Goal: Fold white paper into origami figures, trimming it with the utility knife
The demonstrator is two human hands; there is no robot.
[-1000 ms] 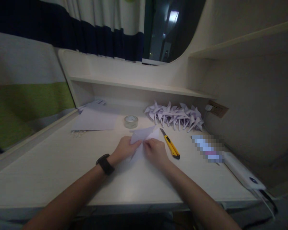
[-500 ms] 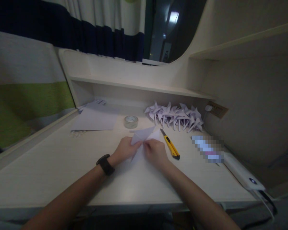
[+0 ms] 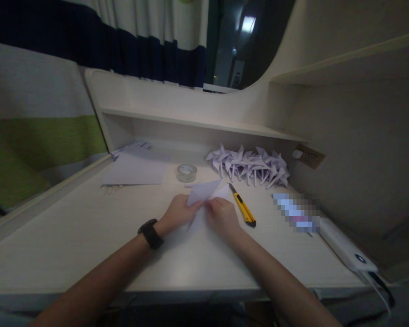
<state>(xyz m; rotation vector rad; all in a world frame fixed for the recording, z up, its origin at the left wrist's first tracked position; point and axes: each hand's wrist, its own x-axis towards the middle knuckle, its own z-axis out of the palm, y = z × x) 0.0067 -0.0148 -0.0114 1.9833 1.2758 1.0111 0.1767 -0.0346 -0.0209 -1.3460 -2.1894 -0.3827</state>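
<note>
A partly folded sheet of white paper (image 3: 204, 189) stands between my two hands above the desk, its flaps pointing up and outward. My left hand (image 3: 181, 212), with a black watch on the wrist, is closed on its left side, thumb pressing near the middle. My right hand (image 3: 223, 216) pinches the paper at its centre, the fingertips of both hands almost touching. Just right of the paper lies a yellow utility knife (image 3: 244, 209) with its blade end pointing away. Behind the paper stands a roll of clear tape (image 3: 187, 173). My fingers hide the paper's centre.
Several finished paper pinwheels (image 3: 248, 163) lie in a row at the back right. White paper sheets (image 3: 136, 168) are stacked at the back left. A blurred-out phone-like object (image 3: 295, 212) and a white power strip (image 3: 347, 247) lie along the right side. A shelf (image 3: 191, 121) overhangs the back.
Both hands keep their hold on the paper with almost no movement. The whole view has shifted very slightly.
</note>
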